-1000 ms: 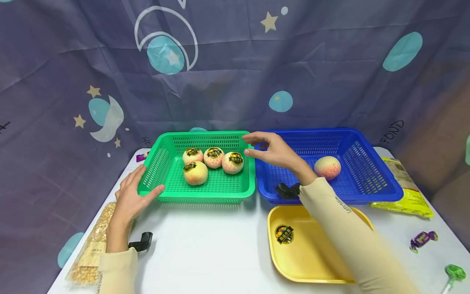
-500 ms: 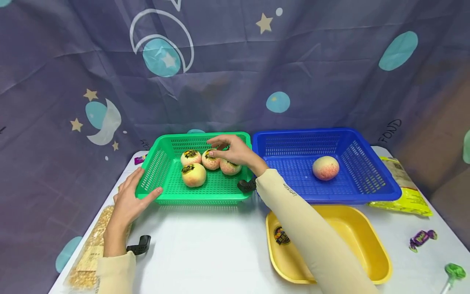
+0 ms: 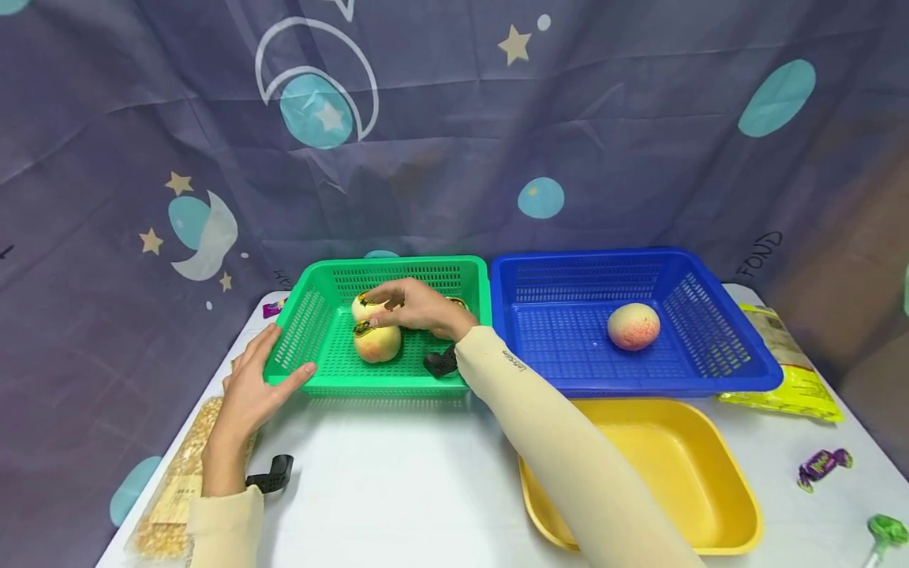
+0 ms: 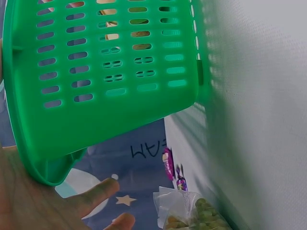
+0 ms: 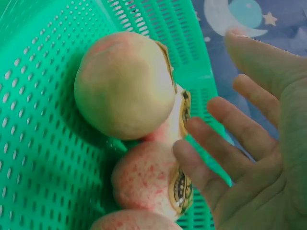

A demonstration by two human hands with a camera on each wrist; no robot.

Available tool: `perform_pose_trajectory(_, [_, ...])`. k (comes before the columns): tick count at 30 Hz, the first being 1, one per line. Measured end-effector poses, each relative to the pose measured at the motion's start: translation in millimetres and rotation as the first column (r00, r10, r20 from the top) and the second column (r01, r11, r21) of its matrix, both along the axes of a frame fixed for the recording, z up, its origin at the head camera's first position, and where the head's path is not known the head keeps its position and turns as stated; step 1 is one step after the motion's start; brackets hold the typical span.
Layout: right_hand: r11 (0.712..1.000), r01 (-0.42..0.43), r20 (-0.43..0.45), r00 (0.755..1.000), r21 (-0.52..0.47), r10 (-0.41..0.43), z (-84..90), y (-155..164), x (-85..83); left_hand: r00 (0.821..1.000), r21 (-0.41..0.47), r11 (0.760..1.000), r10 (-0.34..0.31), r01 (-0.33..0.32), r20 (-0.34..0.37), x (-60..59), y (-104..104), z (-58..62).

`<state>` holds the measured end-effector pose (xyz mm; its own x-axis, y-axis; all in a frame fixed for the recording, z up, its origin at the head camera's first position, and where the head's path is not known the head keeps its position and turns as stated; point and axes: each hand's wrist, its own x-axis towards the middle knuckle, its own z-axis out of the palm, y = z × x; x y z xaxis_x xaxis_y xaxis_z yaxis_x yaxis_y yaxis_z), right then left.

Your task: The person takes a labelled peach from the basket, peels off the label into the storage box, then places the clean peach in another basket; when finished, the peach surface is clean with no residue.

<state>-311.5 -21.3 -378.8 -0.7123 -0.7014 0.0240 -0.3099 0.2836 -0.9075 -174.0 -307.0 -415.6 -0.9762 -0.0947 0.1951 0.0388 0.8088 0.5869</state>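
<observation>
A green basket (image 3: pixel 312 304) holds several peaches with black and yellow stickers. My right hand (image 3: pixel 387 308) reaches into it, fingers spread and loosely bent over the back peaches, tips by a stickered peach (image 5: pixel 148 184). The front peach (image 3: pixel 376 344) lies just below the hand; in the right wrist view it is the big pale peach (image 5: pixel 124 86) beside my open right hand (image 5: pixel 249 120). My left hand (image 3: pixel 266 379) rests flat against the basket's front left corner, thumb along the front wall. The left wrist view shows the green basket (image 4: pixel 105 72) above my left hand (image 4: pixel 48 206).
A blue basket (image 3: pixel 632 256) to the right holds one peach (image 3: pixel 634 326). A yellow tray (image 3: pixel 710 505) sits in front of it. A bag of corn (image 3: pixel 181 473) lies at the left edge, a yellow packet (image 3: pixel 795 379), a purple candy (image 3: pixel 820 465) and a green lollipop (image 3: pixel 884 528) at the right.
My right hand has moved left from the blue basket's edge into the green basket and down over the peaches. The left hand has stayed at the basket's corner.
</observation>
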Motion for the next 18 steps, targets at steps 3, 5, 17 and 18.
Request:
perform_pose_trajectory(3, [0.999, -0.026, 0.040, 0.999, 0.028, 0.025, -1.2, -2.4, -0.9, 1.000, 0.011, 1.000, 0.000, 0.000, -0.002, 0.3, 0.7, -0.4])
perform_pose_trajectory(5, [0.999, -0.025, 0.068, 0.997, 0.035, 0.023, -1.4, -2.1, -2.1, 1.000, 0.011, 1.000, -0.002, 0.002, 0.000, -0.4, 1.1, 0.1])
perform_pose_trajectory(17, [0.981, -0.047, 0.007, 0.999, 0.190, 0.047, -11.2, -8.9, -8.7, 1.000, 0.004, 1.000, 0.002, -0.002, 0.005, -3.0, -0.5, -1.6])
perform_pose_trajectory(18, [0.977, -0.053, -0.015, 0.998, 0.208, 0.058, -12.4, -10.5, -9.5, 1.000, 0.004, 1.000, 0.002, -0.002, 0.004, -3.0, -0.7, -1.7])
